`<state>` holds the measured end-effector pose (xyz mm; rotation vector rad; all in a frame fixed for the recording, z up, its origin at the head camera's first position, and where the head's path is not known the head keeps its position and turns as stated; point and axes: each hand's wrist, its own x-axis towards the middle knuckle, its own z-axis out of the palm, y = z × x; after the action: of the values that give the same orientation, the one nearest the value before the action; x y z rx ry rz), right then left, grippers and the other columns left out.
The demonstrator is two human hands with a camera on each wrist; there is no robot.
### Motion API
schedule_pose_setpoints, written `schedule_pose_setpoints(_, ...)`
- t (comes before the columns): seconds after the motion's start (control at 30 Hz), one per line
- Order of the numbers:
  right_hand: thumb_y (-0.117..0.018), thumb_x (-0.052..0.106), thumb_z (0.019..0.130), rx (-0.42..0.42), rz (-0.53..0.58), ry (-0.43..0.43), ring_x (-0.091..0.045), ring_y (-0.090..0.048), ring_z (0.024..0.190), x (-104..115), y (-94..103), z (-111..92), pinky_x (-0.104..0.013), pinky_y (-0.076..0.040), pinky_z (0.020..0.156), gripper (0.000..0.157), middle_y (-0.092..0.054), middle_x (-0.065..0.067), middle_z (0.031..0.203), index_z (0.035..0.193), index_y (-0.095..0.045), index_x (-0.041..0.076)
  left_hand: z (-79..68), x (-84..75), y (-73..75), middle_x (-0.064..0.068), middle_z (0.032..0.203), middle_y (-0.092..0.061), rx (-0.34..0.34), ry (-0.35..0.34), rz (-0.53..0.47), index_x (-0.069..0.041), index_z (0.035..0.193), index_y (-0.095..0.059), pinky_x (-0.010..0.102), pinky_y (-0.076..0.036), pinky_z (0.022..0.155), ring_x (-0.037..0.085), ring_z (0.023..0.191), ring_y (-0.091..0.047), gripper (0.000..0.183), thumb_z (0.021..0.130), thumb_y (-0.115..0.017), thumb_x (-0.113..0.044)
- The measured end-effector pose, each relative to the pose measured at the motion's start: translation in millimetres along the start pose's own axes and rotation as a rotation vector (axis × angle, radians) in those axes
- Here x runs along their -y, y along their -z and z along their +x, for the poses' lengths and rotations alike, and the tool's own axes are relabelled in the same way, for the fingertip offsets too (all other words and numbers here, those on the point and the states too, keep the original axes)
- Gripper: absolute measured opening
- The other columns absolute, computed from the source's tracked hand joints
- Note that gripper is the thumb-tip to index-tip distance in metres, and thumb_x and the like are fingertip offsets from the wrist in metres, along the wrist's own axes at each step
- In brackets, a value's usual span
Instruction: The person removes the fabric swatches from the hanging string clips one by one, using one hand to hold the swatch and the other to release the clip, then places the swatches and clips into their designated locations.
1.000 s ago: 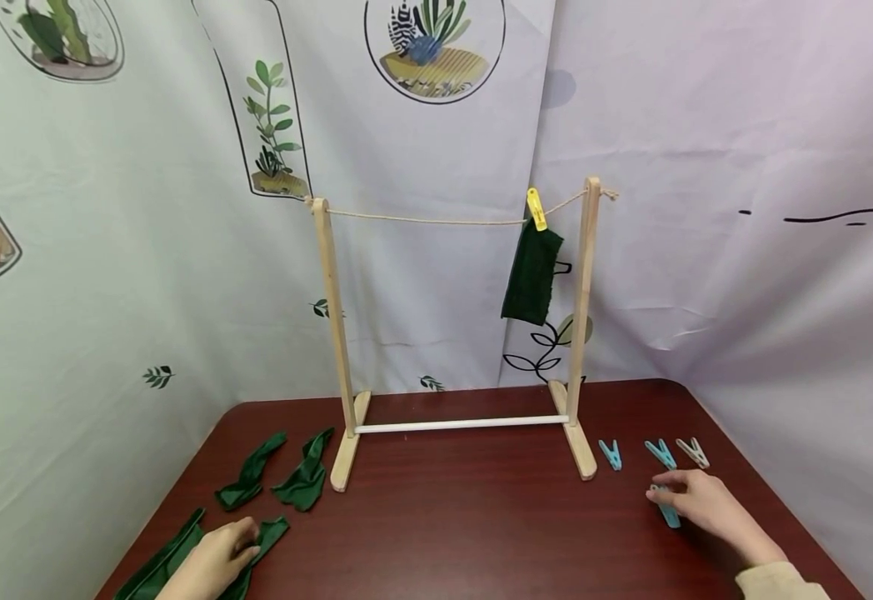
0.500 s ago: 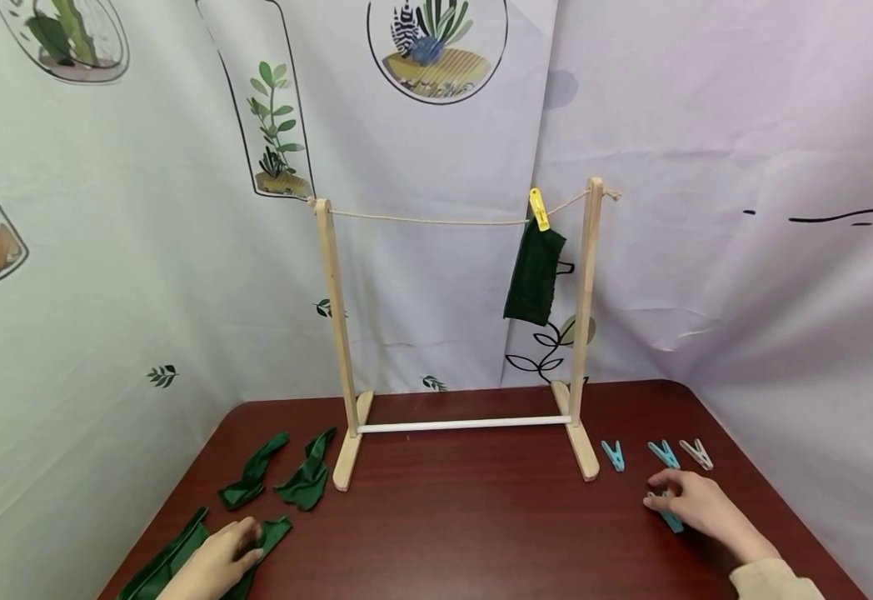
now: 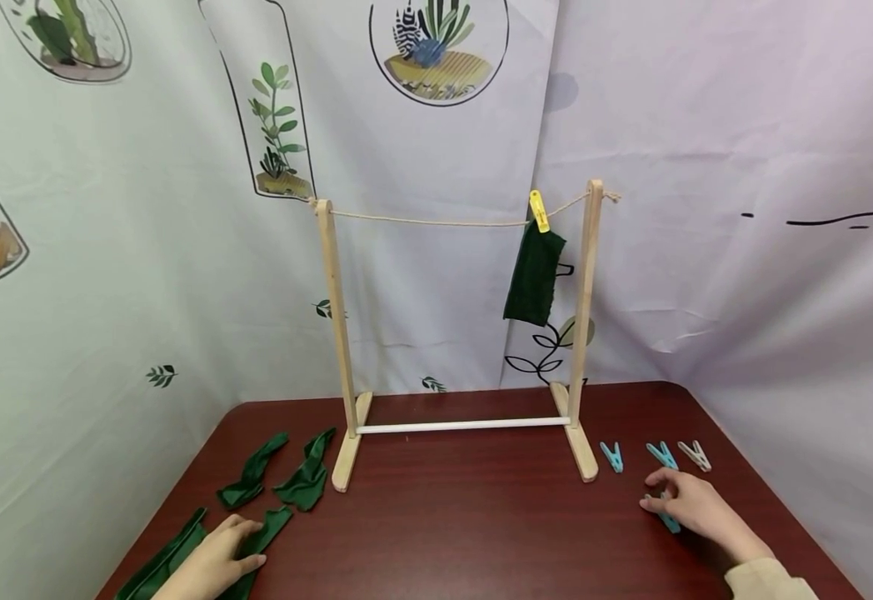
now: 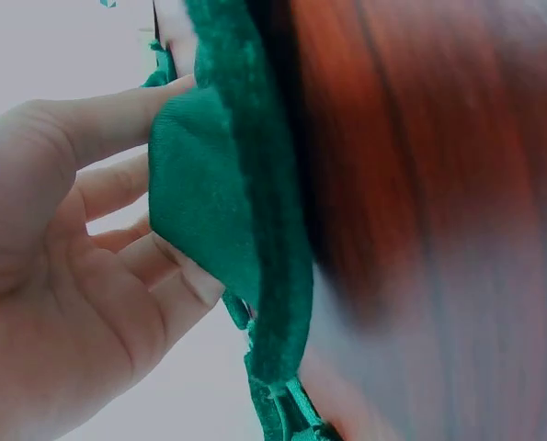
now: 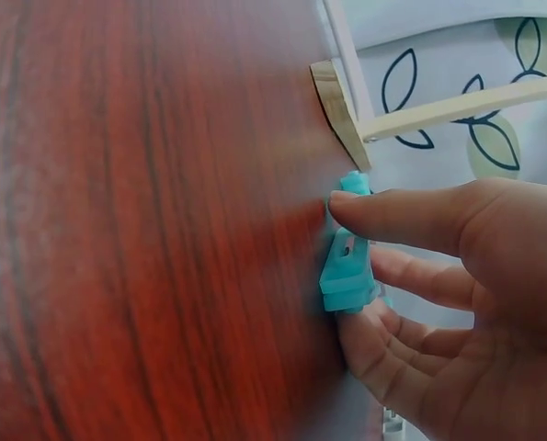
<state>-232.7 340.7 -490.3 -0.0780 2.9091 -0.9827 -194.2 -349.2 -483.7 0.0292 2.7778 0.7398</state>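
At the lower left of the head view my left hand [image 3: 215, 560] lies over a green cloth piece [image 3: 266, 533], thumb and fingers spread apart. The left wrist view shows a raised fold of this cloth [image 4: 204, 188] between my thumb and fingertips, which reach its edges. Over on the right, my right hand [image 3: 695, 504] curls its thumb and fingers round a blue clothespin [image 3: 669, 523] low over the table. In the right wrist view the thumb overlaps one part of the clothespin [image 5: 347, 280], with a fingertip right at its near end.
A wooden rack [image 3: 336, 317] with a cord [image 3: 429, 222] stands at the back. A yellow clothespin [image 3: 538, 212] holds a green cloth [image 3: 534, 275] on it. Two blue clothespins [image 3: 612, 457] and a pale clothespin [image 3: 695, 456] lie right. More green cloths [image 3: 252, 473] lie left.
My left thumb and fingers have spread wider over the cloth. My right hand has shifted slightly left and nearer, covering more of the clothespin.
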Motion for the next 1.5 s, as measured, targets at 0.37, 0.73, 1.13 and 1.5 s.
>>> schedule_pose_setpoints(0.37,-0.078,0.034,0.089,-0.003,-0.006,0.000,-0.015,-0.042,0.062,0.9,4.6,-3.7,-0.031,-0.035,0.059,0.042,-0.049,-0.001,0.076,0.113,-0.066,0.001,0.8,-3.5,1.6,0.016,0.117,-0.059,-0.033,-0.016,-0.012,0.006,0.125,-0.062,0.054,-0.052,0.083,0.037,0.103,-0.061,0.065,0.084,-0.081,-0.040)
schedule_pose_setpoints(0.73,-0.073,0.034,0.093,-0.094,-0.072,0.079,-0.015,-0.048,0.069,8.5,34.2,-7.4,-0.034,-0.040,0.063,0.044,-0.058,-0.001,0.087,0.118,-0.066,-0.002,-2.7,-6.8,27.4,0.014,0.115,-0.065,-0.135,-0.018,0.025,0.003,0.129,-0.061,0.048,-0.053,0.072,0.029,0.095,-0.063,0.062,0.090,-0.074,-0.044)
schedule_pose_setpoints(1.13,-0.074,0.029,0.093,-0.212,-0.075,0.226,-0.008,-0.051,0.068,44.0,49.0,11.1,-0.029,-0.042,0.060,0.034,-0.060,0.003,0.083,0.113,-0.069,0.002,24.3,-64.3,25.4,0.007,0.117,-0.066,-0.223,-0.195,-0.058,-0.006,0.129,-0.064,0.039,-0.054,0.073,0.017,0.091,-0.062,0.043,0.095,-0.071,-0.030)
schedule_pose_setpoints(1.5,-0.068,0.031,0.098,-0.307,-0.087,0.325,-0.023,-0.065,0.088,111.1,99.8,34.1,-0.038,-0.050,0.074,0.036,-0.071,-0.007,0.098,0.121,-0.068,0.004,70.4,-153.1,20.5,0.006,0.114,-0.068,-0.358,-0.497,-0.155,-0.009,0.125,-0.067,0.042,-0.056,0.084,0.021,0.100,-0.067,0.030,0.098,-0.069,-0.022)
